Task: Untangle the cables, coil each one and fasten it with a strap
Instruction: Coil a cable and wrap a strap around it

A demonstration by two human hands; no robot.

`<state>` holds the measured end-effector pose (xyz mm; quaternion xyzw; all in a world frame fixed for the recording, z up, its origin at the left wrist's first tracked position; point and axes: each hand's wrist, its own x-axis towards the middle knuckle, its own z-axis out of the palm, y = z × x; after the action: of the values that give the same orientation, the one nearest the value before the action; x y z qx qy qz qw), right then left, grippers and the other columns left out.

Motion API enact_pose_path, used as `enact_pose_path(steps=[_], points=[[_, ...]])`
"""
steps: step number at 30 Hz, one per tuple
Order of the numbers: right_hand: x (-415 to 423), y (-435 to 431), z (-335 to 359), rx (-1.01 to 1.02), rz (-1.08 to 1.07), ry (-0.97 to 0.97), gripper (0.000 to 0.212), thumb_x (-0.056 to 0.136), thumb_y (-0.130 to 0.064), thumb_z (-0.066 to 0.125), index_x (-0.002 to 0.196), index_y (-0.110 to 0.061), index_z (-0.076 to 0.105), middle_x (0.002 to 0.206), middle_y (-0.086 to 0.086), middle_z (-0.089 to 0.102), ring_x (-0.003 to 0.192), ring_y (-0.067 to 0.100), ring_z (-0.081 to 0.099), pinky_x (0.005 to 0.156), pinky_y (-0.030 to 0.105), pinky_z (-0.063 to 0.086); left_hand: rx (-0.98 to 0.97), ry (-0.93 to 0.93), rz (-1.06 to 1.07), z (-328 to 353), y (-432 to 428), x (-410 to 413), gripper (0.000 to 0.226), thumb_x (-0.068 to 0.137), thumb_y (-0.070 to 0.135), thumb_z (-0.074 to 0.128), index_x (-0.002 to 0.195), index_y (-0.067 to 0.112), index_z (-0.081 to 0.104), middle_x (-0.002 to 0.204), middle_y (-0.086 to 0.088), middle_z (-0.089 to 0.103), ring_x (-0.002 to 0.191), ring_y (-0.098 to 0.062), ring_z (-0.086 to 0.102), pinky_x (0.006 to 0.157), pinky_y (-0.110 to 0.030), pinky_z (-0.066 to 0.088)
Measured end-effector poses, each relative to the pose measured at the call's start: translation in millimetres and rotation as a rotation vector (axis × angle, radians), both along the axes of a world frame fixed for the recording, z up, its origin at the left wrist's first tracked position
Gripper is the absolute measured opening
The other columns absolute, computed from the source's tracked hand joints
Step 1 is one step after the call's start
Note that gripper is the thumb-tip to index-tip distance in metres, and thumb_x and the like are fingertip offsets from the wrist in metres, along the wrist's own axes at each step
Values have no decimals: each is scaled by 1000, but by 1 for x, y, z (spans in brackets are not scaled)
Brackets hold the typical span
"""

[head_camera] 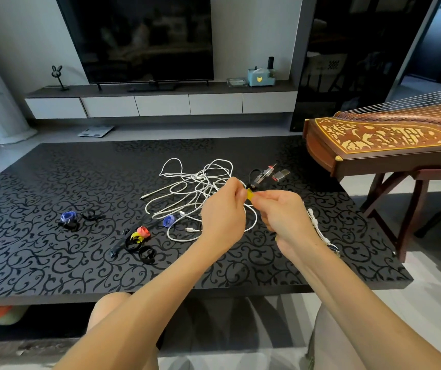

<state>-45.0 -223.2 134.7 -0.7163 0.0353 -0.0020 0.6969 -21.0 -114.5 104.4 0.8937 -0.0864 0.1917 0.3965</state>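
Observation:
A tangle of white cables [195, 188] lies in the middle of the black patterned table [54, 188]. Above its right side my left hand [224, 209] and my right hand [286, 214] both pinch a yellow strap [249, 194] between their fingertips. A short black cable [252, 177] runs from the strap toward clear-bodied connectors [264, 174] on the table. A coiled white cable [318, 225] lies partly hidden behind my right wrist. Loose straps lie to the left: a blue one [67, 216], black ones [146, 254], a pink one [143, 231], a yellow one [136, 237] and a blue one [168, 220].
A wooden zither [385, 142] on a stand stands off the table's right end. A small clear adapter [280, 174] lies near the connectors. Beyond the table are a TV [139, 38] on a low cabinet and a floor scale [95, 131]. My knees are under the near edge.

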Motion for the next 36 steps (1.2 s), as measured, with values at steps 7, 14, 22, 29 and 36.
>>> enact_pose_path(steps=[7, 14, 22, 29, 36], points=[[-7, -11, -4, 41, -50, -62, 12, 92, -6, 57, 90, 0, 66, 35, -14, 43, 35, -1, 39, 40, 9, 31, -521, 449, -228, 11, 1, 6, 15, 96, 18, 52, 85, 9, 54, 66, 0, 54, 54, -9, 42, 50, -19, 34], [-11, -21, -14, 95, -9, -107, 13, 92, -9, 56, 92, -1, 67, 38, -11, 40, 37, 1, 32, 40, 11, 27, -591, 631, -434, 21, 14, 7, 27, 98, 13, 49, 76, 5, 62, 63, -1, 52, 55, -8, 41, 46, -13, 32], [-16, -54, -36, -125, 307, -111, 18, 93, -9, 55, 85, -13, 71, 64, 0, 63, 59, 7, 50, 62, 14, 43, -430, 591, -573, 31, 27, -10, 27, 98, 14, 49, 77, 9, 66, 60, 2, 51, 58, -9, 40, 53, -17, 31], [-4, -76, -26, -189, 533, 76, 16, 86, -16, 68, 77, -3, 67, 72, 7, 59, 66, 15, 53, 61, 18, 42, -48, 533, -695, 55, 34, -28, 27, 96, 20, 54, 72, 17, 64, 63, 2, 51, 63, -16, 40, 60, -23, 32], [12, -68, -22, -15, 719, 320, 7, 62, -11, 68, 69, -14, 69, 65, 10, 54, 51, 14, 49, 47, 23, 42, 288, 332, -695, 64, 37, -41, 17, 93, 26, 58, 79, 32, 66, 63, 11, 57, 61, -4, 50, 62, -16, 36]])
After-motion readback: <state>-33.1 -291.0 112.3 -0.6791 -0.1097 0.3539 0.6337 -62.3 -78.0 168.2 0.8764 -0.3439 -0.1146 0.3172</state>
